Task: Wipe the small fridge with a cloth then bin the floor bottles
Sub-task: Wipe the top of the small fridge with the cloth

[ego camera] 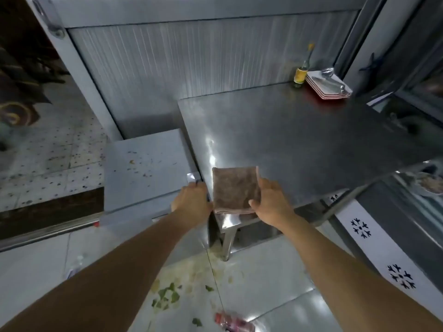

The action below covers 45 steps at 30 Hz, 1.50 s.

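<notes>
Cloth pickup: folded brown square cloth (236, 190) lies at the steel table (299, 140) near corner. Right hand (269, 202) pinches its right edge; left hand (191, 200) presses beside its left edge. Lift by both edges, kept folded. Crushed plastic bottle (233, 323) on floor below the table.

Things around the steel table (299, 140)
At its far corner stand a glass bottle (302, 73) and stacked plates (328, 86); green scraps (167, 295) lie below it.

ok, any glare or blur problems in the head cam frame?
Head view: bright glare streak on the steel tabletop just above the folded brown cloth; wide-angle bending at the frame edges; the red-capped plastic bottle on the floor is soft and blurred; dark, underexposed area at upper left.
</notes>
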Motion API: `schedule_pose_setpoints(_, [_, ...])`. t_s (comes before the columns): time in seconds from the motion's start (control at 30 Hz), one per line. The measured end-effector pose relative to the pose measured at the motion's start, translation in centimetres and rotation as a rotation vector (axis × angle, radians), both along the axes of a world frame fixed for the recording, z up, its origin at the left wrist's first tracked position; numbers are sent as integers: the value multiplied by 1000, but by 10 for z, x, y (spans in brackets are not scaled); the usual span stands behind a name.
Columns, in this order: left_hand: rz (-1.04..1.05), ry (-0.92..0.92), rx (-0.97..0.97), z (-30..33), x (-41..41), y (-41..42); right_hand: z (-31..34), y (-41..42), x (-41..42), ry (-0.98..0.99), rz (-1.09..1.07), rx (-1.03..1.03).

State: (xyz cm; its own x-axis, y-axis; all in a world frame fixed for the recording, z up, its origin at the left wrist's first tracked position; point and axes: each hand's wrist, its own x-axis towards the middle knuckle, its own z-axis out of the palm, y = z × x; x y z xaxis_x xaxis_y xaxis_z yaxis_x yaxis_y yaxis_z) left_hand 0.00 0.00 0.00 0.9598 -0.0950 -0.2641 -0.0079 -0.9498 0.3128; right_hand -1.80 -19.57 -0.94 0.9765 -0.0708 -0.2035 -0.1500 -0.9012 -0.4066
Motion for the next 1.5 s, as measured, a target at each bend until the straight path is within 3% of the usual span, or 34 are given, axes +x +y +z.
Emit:
schedule_pose_setpoints(0.1, [26, -35, 63, -18, 23, -2, -14, 7, 16, -25, -90, -9])
schedule_pose_setpoints(0.3, [3, -21, 6, -37, 45, -21, -27, 23, 35, -61, -237, -8])
schedule_pose_setpoints(0.43, [44, 27, -66, -42, 48, -33, -24, 26, 41, -72, -371, 97])
schedule_pose_setpoints(0.7, [267, 82, -644, -21, 22, 1, -13, 40, 33, 11, -324, 279])
schedule_pose_setpoints(0.97, [450, 60, -823, 9, -19, 70, 9, 96, 22, 125, -266, 573])
schedule_pose_setpoints(1.03, [430, 40, -792, 13, -21, 91, 10, 111, 21, 138, -250, 621])
schedule_pose_setpoints(1.13, [343, -15, -579, 15, -22, 122, 10, 130, 20, 147, -173, 678])
schedule_pose_setpoints(1.2, [306, 44, -561, 12, -19, 140, 9, 142, 22, 165, -91, 674])
schedule_pose_setpoints(1.33, [166, 174, -551, -1, 4, 172, 4, 169, 42, 91, 69, 468])
schedule_pose_setpoints(1.5, [33, 219, -472, -25, 49, 204, -14, 209, 72, 31, 48, 295])
